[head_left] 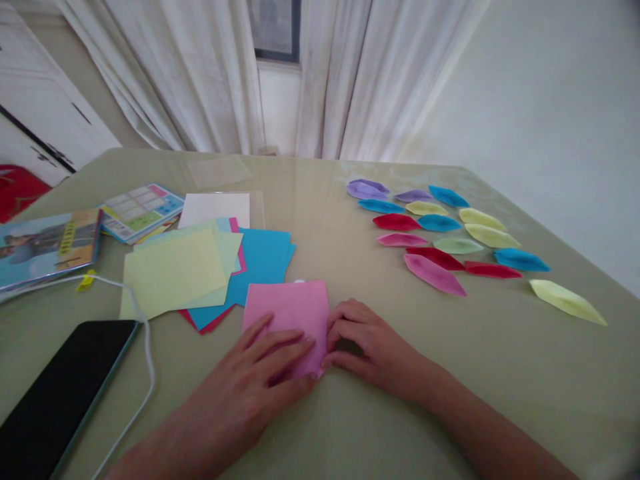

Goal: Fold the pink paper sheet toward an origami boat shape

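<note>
A pink sheet of paper [293,303], apparently folded, lies on the table in front of me. My left hand [270,373] rests flat on its lower left part with fingers spread, covering that corner. At the paper's right edge, my right hand [363,343] has its fingers curled and thumb bent toward them, the tips on the edge. Whether paper sits between those tips is hard to see. Just behind the pink sheet lie loose blue sheets [265,257] and pale yellow sheets [173,270]. Folded pointed paper pieces [435,267] in several colours are spread at the right.
A black-screened phone [65,400] lies at the left front, beside a white cable [149,360]. Behind are a picture booklet [50,243], a printed card packet [143,213] and a white sheet [215,208]. Curtains [190,80] hang beyond the table's [320,180] far edge.
</note>
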The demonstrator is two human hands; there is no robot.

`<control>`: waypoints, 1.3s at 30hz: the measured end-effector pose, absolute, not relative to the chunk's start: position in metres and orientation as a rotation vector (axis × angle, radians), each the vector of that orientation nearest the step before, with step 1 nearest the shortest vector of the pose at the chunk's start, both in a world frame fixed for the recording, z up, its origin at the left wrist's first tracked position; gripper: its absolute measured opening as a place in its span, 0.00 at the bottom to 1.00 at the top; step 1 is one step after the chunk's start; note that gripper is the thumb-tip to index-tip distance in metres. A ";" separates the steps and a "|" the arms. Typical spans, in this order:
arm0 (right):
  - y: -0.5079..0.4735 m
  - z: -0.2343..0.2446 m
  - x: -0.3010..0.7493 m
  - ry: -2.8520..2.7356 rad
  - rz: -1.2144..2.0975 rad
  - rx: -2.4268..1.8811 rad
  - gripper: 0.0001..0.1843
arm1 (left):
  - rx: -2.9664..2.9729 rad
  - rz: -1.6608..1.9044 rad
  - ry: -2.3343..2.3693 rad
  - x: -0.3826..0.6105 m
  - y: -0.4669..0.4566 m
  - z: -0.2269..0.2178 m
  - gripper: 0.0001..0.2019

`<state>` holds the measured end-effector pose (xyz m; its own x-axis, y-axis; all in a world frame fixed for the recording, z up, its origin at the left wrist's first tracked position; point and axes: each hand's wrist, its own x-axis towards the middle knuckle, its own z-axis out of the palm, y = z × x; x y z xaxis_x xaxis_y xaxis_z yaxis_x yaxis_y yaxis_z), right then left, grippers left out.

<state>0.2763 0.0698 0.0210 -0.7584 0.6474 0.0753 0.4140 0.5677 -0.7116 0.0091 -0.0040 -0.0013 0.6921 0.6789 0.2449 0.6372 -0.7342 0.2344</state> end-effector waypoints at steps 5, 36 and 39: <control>0.072 0.027 0.280 -2.452 1.111 -0.823 0.03 | 2.851 0.384 1.035 0.007 -0.005 0.005 0.27; 0.065 0.022 0.268 -2.413 0.951 -0.995 0.09 | 2.748 0.442 0.974 0.014 -0.003 0.013 0.25; 0.065 0.022 0.268 -2.412 0.955 -0.995 0.08 | 2.742 0.441 0.985 0.015 -0.004 0.014 0.25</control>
